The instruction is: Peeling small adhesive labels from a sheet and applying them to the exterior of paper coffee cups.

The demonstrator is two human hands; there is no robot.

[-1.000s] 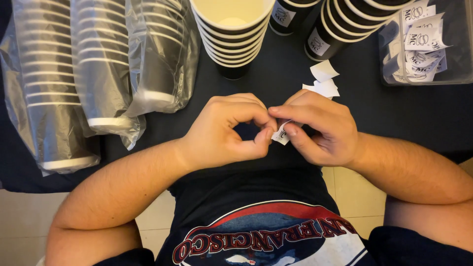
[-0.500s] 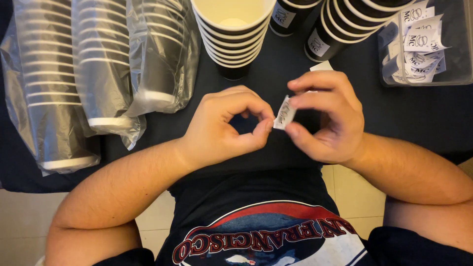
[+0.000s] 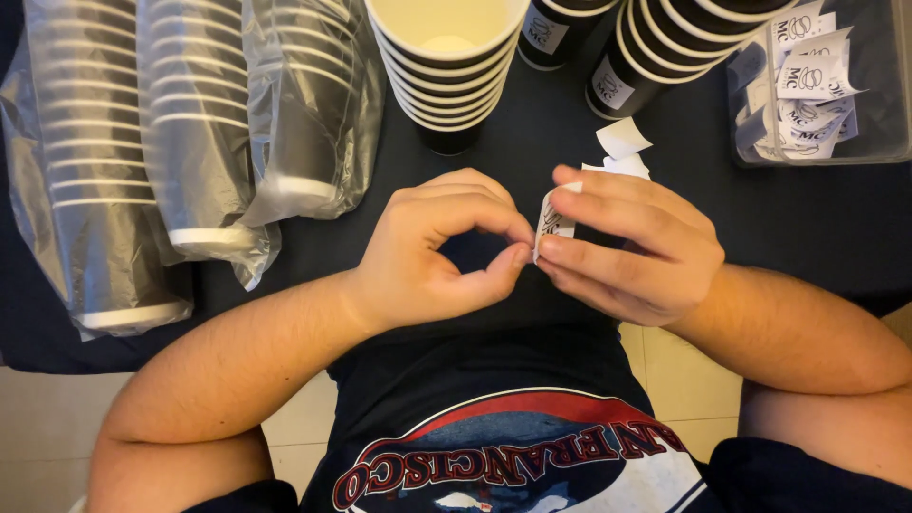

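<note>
One small sticker (image 3: 552, 217) is being pinched in the right hand (image 3: 629, 249) while the left hand (image 3: 439, 252), grip closed empty, is picking at its edge, cups (image 3: 446, 71) waiting unlabelled.

Sticker (image 3: 552, 217) half-hidden behind right-hand fingers (image 3: 617, 214)

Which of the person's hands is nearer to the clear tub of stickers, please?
Right. The right hand lies below-left of the clear tub; the left hand is farther left, beyond the right one.
</note>
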